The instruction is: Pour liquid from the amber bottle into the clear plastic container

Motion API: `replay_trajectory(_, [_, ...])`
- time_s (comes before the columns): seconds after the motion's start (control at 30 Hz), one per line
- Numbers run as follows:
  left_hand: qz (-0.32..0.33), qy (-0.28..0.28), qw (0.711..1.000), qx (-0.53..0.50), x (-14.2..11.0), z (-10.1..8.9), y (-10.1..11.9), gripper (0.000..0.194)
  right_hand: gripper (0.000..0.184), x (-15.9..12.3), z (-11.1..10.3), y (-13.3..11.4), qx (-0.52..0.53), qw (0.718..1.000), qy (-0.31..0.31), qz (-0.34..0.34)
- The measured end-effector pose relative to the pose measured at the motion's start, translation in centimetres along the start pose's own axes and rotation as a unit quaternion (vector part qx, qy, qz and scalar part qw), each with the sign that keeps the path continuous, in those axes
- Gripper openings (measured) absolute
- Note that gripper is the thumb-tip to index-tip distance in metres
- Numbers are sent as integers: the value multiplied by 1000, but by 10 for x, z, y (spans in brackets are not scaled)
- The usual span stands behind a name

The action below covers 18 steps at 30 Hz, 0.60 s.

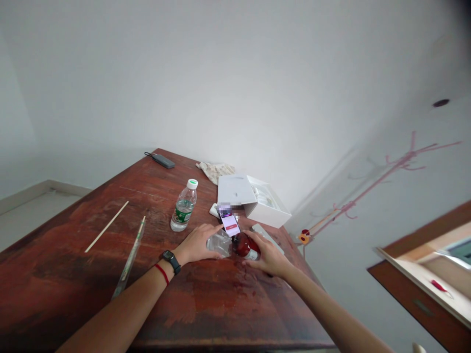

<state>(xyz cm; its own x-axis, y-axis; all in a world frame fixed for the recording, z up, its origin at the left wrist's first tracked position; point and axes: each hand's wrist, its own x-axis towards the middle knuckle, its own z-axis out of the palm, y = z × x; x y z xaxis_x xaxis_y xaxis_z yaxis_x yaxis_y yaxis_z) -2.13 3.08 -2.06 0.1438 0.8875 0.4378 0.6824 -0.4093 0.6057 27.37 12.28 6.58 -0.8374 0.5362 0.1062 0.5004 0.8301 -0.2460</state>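
Note:
My left hand is closed around a clear plastic cup, which lies tilted low over the table. My right hand grips a reddish-brown bottle with a pale label. The bottle is tipped to the left, its neck at the cup's mouth; whether liquid flows cannot be made out. Just behind them a phone with a lit screen leans on a small white object. A water bottle with a green label and white cap stands upright to the left of my left hand.
On the wooden table are a bare chopstick, chopsticks in a wrapper, a dark grey device, a crumpled cloth and an open white box. A flat pale object lies behind my right hand. A pink coat rack stands right.

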Motion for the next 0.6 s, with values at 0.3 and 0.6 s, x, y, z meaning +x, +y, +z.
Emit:
replay_trajectory(0.3, [-4, 2, 1000, 13, 1, 1, 1, 107, 86, 5, -14, -4, -51, 998, -29, -13])
replay_trajectory(0.6, [-3, 5, 1000, 15, 0, 3, -1, 105, 86, 7, -23, -3, -89, 994, -56, -20])
